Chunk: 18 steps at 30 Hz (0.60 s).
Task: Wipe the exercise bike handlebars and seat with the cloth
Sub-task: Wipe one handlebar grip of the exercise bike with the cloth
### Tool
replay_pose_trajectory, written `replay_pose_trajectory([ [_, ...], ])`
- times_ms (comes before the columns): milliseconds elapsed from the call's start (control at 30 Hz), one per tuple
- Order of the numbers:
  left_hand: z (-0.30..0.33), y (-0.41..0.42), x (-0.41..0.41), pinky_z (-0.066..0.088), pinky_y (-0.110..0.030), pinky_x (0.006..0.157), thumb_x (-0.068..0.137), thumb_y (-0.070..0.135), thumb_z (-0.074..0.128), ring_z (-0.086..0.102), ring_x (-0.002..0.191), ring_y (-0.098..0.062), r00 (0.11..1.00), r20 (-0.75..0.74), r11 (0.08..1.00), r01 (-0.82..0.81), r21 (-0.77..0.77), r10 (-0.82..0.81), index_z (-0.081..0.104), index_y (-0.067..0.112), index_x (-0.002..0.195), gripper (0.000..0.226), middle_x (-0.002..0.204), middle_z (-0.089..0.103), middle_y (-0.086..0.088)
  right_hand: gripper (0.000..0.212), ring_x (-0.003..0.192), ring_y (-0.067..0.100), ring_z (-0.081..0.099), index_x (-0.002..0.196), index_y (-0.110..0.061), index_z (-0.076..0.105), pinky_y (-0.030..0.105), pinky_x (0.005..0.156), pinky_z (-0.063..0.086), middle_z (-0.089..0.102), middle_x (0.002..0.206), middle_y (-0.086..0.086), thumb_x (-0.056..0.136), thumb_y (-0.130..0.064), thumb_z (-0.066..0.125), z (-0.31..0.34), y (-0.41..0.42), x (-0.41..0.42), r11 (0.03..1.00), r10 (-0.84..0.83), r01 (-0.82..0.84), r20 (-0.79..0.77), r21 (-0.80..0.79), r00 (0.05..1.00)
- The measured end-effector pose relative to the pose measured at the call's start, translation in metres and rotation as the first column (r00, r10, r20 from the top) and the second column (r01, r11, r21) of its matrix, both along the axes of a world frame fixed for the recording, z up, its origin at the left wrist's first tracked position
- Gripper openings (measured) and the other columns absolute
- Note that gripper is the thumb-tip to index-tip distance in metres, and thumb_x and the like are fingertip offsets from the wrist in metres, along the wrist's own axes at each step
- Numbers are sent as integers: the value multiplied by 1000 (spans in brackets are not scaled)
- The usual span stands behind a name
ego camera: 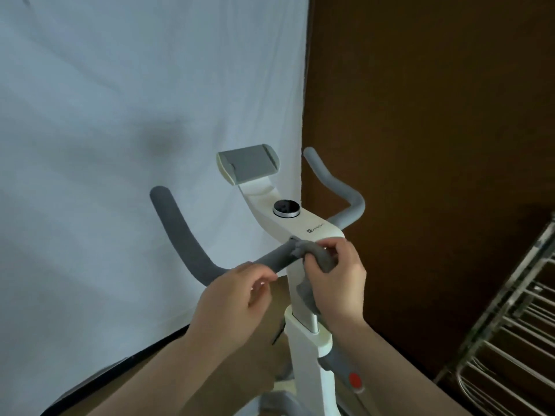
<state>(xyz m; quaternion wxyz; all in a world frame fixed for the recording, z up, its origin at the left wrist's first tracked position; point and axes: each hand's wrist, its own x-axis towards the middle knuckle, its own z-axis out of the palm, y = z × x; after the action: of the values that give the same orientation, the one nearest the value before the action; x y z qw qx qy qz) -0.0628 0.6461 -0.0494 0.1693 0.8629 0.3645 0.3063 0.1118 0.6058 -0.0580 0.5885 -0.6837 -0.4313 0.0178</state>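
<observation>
I look down on the exercise bike's handlebars (192,250), which spread left and right from a central stem (303,295). On the stem sits a round dial (286,208), and beyond it, farther from me, a device holder (249,163). My right hand (339,280) holds the cloth (318,259) against the bar at the centre, just before the dial. My left hand (234,298) is on the bar just left of it. A hanging sheet (120,115) is behind and left; a wire rack (516,340) stands at lower right.
</observation>
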Motion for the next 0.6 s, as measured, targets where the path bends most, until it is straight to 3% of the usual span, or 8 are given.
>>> replay_pose_trajectory([
  [100,-3,13,5,45,-16,73,86,18,65,58,83,-5,997,50,991,-65,118,59,66,27,100,17,99,65,16,15,88,5,57,99,-19,60,10,72,50,55,102,-8,87,-15,67,5,28,-13,1000,8,-8,12,1,1000],
  [167,-3,21,10,42,-18,75,84,17,66,55,81,-3,993,65,985,-104,141,96,67,27,94,14,95,66,16,18,92,5,54,107,-20,60,15,77,50,51,110,-10,89,-23,65,-7,41,-24,994,65,-58,75,-93,995],
  [267,-3,36,17,36,-18,79,83,16,66,55,80,-3,987,55,976,-159,148,152,66,29,87,13,90,65,18,33,100,5,41,119,-19,63,18,81,43,49,115,-4,88,-30,68,-29,47,-30,990,112,-81,281,-119,953],
  [400,-1,54,22,39,-22,86,86,26,65,61,81,-6,989,-5,968,-146,205,150,69,28,94,10,91,69,16,28,106,17,50,113,-28,67,34,88,47,56,114,-3,86,-35,68,-26,51,-3,987,44,50,552,-154,832],
  [500,0,61,23,42,-24,87,88,31,59,59,75,-6,987,-51,969,-138,203,151,69,30,88,9,83,67,16,24,111,19,49,110,-30,69,38,91,46,58,117,-5,87,-38,66,-21,53,-2,978,26,95,555,-188,831],
  [600,-2,60,21,37,-21,87,91,36,53,56,74,-5,984,-85,976,-143,165,159,68,32,87,16,81,65,17,27,111,18,47,115,-29,66,37,89,48,56,118,-7,89,-36,62,-20,47,2,972,159,-27,569,-233,807],
])
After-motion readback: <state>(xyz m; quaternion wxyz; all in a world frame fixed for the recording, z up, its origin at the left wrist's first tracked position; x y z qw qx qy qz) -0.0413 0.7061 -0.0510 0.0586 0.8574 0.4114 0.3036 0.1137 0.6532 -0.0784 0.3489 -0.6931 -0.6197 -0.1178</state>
